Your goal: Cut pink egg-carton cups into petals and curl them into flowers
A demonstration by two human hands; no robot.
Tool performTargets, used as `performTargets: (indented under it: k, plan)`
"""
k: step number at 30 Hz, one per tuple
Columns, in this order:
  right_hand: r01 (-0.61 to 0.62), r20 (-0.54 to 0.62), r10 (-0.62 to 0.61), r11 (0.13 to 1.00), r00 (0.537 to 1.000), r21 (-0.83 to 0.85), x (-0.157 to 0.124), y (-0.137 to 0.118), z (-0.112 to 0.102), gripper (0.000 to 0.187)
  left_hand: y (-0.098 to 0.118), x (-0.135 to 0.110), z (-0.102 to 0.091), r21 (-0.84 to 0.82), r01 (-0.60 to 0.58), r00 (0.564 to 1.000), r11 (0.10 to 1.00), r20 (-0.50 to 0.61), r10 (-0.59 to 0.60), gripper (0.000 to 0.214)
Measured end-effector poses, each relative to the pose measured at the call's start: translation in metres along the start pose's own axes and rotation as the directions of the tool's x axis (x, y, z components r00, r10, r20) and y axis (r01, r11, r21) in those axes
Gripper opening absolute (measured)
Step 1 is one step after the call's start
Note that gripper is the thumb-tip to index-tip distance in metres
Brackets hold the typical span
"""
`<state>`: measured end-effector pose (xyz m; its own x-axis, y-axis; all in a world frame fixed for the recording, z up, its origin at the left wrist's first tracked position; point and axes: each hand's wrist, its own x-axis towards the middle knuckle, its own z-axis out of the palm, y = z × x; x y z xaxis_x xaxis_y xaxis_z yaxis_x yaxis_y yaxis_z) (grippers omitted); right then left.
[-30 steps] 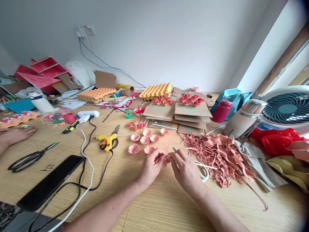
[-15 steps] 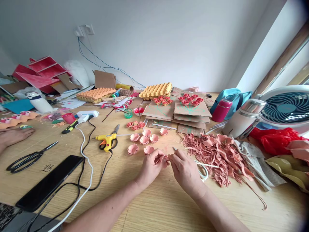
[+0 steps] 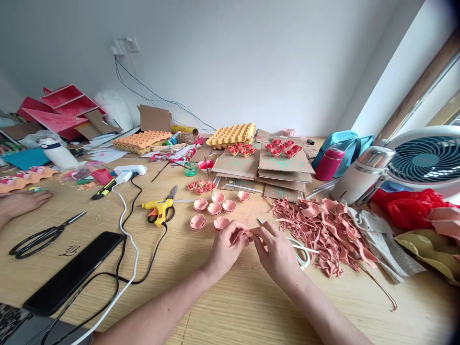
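My left hand (image 3: 223,249) and my right hand (image 3: 276,255) meet just above the wooden table (image 3: 230,306), both pinching a small pink paper piece (image 3: 246,236) between their fingertips. Several finished pink paper flowers (image 3: 214,208) lie right behind my hands. A heap of pink paper scraps (image 3: 323,227) spreads to the right of my right hand, and white-handled scissors (image 3: 301,251) lie partly hidden under that hand.
A yellow glue gun (image 3: 159,209), black scissors (image 3: 39,236), a black phone (image 3: 74,271) and cables lie at the left. Another person's hand (image 3: 21,202) rests at the far left edge. Cardboard sheets with red flowers (image 3: 282,148), egg trays (image 3: 233,133), a flask (image 3: 359,181) and a fan (image 3: 424,160) stand behind.
My hands have barely shifted; the fingers keep working the pink piece in the same spot. The view has drifted slightly.
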<state>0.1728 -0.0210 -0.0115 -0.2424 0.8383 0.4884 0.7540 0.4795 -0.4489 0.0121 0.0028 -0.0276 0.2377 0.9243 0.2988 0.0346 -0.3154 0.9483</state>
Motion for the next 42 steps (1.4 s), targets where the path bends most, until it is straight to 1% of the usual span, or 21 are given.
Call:
performTargets:
  k: [4, 7, 9, 13, 15, 17, 20, 22, 24, 26, 31, 33, 35, 37, 39, 42]
  plan:
    - [-0.004, 0.019, 0.004, 1.000, 1.000, 0.006, 0.000, 0.000, 0.001, 0.016, -0.006, -0.001, 0.000, 0.029, -0.001, 1.000, 1.000, 0.000, 0.001, 0.007]
    - [0.015, 0.020, -0.014, 1.000, 1.000, -0.024, 0.000, 0.000, 0.002, 0.016, -0.006, -0.001, -0.002, 0.037, -0.008, 1.000, 0.999, 0.000, 0.008, 0.009]
    - [0.045, 0.013, -0.044, 0.997, 0.999, -0.066, 0.000, 0.000, 0.002, 0.019, -0.004, 0.000, -0.003, 0.018, 0.001, 1.000, 1.000, 0.011, -0.001, 0.010]
    - [0.113, 0.008, -0.113, 0.984, 0.994, -0.139, 0.000, 0.000, 0.000, 0.024, 0.002, 0.001, -0.002, -0.057, 0.063, 0.998, 0.996, 0.020, -0.062, 0.018]
    - [0.103, 0.008, -0.103, 0.987, 0.995, -0.121, 0.001, -0.001, -0.001, 0.023, 0.005, 0.001, -0.001, -0.071, 0.063, 0.998, 0.996, 0.007, -0.062, 0.020]
    - [0.070, 0.001, -0.070, 0.996, 0.998, -0.064, 0.001, -0.002, -0.002, 0.020, 0.007, 0.000, 0.001, -0.068, 0.043, 0.999, 0.997, -0.015, -0.044, 0.020]
    - [0.030, -0.005, -0.030, 1.000, 1.000, 0.008, 0.001, -0.002, -0.002, 0.018, 0.007, 0.000, 0.002, -0.067, 0.016, 0.999, 0.998, -0.035, -0.019, 0.014]
    - [0.026, -0.006, -0.026, 1.000, 1.000, 0.013, 0.000, -0.001, -0.001, 0.017, 0.006, 0.000, 0.002, -0.051, 0.002, 0.999, 0.999, -0.033, -0.004, 0.008]
    - [0.037, -0.004, -0.037, 0.999, 0.999, -0.012, 0.000, -0.001, 0.000, 0.017, 0.004, 0.000, 0.002, -0.027, -0.003, 1.000, 1.000, -0.031, 0.002, 0.003]
    - [0.058, 0.000, -0.059, 0.997, 0.998, -0.052, 0.000, -0.001, 0.000, 0.017, 0.003, 0.000, 0.001, -0.016, 0.003, 0.999, 1.000, -0.031, -0.003, 0.003]
    - [0.143, 0.035, -0.139, 0.970, 0.990, -0.198, 0.001, -0.001, 0.000, 0.026, 0.004, 0.000, 0.000, -0.075, 0.053, 0.998, 0.996, -0.015, -0.054, 0.007]
    - [0.158, 0.041, -0.153, 0.963, 0.987, -0.217, 0.001, -0.001, 0.000, 0.026, 0.005, 0.001, 0.001, -0.093, 0.079, 0.997, 0.993, -0.015, -0.080, 0.008]
    - [0.142, 0.039, -0.137, 0.970, 0.990, -0.195, 0.001, 0.000, 0.001, 0.024, 0.007, 0.002, 0.001, -0.104, 0.120, 0.993, 0.987, -0.001, -0.121, 0.008]
    - [0.088, 0.035, -0.084, 0.985, 0.996, -0.150, 0.001, 0.002, 0.001, 0.021, 0.009, 0.003, 0.001, -0.123, 0.186, 0.982, 0.975, 0.044, -0.182, 0.010]
    - [0.015, 0.039, -0.011, 0.996, 0.999, -0.092, 0.001, 0.004, 0.000, 0.019, 0.012, 0.003, 0.000, -0.149, 0.243, 0.968, 0.959, 0.109, -0.228, 0.018]
    - [-0.077, 0.045, 0.078, 0.997, 0.996, -0.030, 0.002, 0.007, -0.001, 0.016, 0.016, 0.002, -0.003, -0.229, 0.299, 0.948, 0.926, 0.184, -0.261, 0.029]
